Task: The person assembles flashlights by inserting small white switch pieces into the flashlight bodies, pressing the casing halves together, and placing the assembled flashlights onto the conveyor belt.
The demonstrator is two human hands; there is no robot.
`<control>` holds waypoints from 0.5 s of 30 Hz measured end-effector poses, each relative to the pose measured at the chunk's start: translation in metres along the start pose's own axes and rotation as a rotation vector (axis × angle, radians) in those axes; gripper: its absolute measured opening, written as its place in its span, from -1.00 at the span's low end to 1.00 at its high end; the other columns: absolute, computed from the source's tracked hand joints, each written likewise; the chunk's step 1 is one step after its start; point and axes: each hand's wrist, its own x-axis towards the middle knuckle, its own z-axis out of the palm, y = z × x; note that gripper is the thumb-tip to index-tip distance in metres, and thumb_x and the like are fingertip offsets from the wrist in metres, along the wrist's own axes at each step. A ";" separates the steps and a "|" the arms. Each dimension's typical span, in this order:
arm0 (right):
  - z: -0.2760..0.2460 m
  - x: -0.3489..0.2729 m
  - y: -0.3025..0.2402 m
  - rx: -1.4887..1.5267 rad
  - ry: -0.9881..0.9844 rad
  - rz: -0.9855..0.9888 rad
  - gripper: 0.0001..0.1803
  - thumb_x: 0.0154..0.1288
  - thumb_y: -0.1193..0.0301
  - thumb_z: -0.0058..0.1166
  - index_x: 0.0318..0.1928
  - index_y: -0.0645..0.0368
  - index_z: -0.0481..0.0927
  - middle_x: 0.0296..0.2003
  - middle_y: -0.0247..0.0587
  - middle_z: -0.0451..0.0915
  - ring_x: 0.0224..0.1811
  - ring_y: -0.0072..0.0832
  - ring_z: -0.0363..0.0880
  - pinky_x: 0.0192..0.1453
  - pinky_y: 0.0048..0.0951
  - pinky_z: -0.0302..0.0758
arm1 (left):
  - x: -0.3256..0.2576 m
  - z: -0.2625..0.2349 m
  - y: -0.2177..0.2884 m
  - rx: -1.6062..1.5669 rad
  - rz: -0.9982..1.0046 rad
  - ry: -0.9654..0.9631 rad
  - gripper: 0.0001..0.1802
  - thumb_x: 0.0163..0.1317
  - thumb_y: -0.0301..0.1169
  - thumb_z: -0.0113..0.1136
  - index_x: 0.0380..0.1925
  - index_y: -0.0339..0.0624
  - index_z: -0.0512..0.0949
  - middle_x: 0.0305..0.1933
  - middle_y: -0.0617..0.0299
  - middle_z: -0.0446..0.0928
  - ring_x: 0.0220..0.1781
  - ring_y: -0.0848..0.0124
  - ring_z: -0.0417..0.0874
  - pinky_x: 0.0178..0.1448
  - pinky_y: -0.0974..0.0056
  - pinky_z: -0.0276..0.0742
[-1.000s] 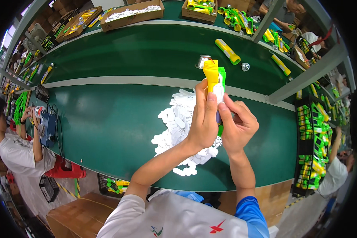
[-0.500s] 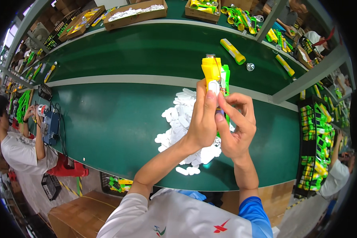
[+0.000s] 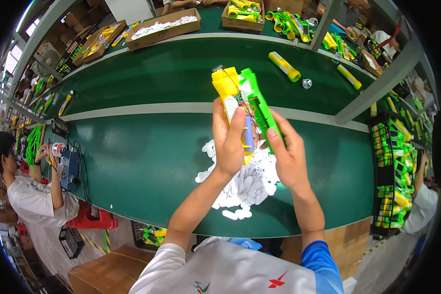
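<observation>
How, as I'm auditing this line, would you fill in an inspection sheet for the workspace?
Surface: green table, partly covered.
Job's things: yellow half-shell with blue cylinder along it; green half-shell alongside.
Clutter: heaped white pieces on the table.
Hands: left hand holds the yellow half-shell, right hand the green one.
Cables: thin red wires at the half-shells; black cables by the blue box.
Surroundings: co-worker at left; black crate of yellow and green parts at right.

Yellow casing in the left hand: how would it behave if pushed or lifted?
The yellow casing is likely stiff: it looks moulded and shows no bend in the left hand. The thin red wires would probably flop and might snag, since they arc loosely beside it. Likely some added heft, given the purple cylinder lying along it.
</observation>
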 end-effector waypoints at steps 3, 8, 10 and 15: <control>0.001 0.001 0.000 -0.149 0.106 -0.109 -0.57 0.55 0.37 -0.08 0.30 0.35 0.42 -0.12 -0.05 0.70 -0.23 -0.45 0.71 -0.17 -0.43 0.62 | 0.003 0.002 -0.004 0.055 -0.043 0.086 -0.60 0.50 -0.27 0.08 0.18 -0.18 0.23 -0.21 0.26 0.49 -0.54 0.68 0.46 -0.52 0.52 0.42; 0.001 0.003 0.001 -0.195 0.169 -0.055 -0.63 0.48 0.47 0.02 0.22 0.33 0.47 -0.23 -0.05 0.71 -0.32 -0.43 0.73 -0.26 -0.43 0.60 | -0.001 -0.004 -0.011 0.076 -0.108 0.019 -0.68 0.47 -0.27 0.11 0.05 -0.19 0.32 -0.26 0.26 0.51 -0.54 0.65 0.49 -0.51 0.48 0.45; 0.004 0.004 0.002 -0.240 0.174 -0.115 -0.64 0.45 0.49 0.03 0.20 0.33 0.47 -0.23 -0.04 0.71 -0.29 -0.41 0.73 -0.21 -0.42 0.60 | -0.003 0.002 -0.008 0.014 -0.122 0.056 -0.71 0.48 -0.27 0.09 0.03 -0.19 0.33 -0.26 0.25 0.51 -0.53 0.64 0.49 -0.50 0.48 0.46; 0.001 0.005 -0.003 -0.151 0.081 -0.050 -0.65 0.40 0.57 0.04 0.17 0.34 0.48 -0.18 -0.01 0.71 -0.17 -0.34 0.72 -0.05 -0.40 0.58 | -0.003 -0.004 -0.012 -0.011 -0.136 0.076 -0.68 0.48 -0.20 -0.02 0.05 -0.19 0.35 -0.27 0.17 0.54 -0.44 0.46 0.57 -0.39 0.35 0.56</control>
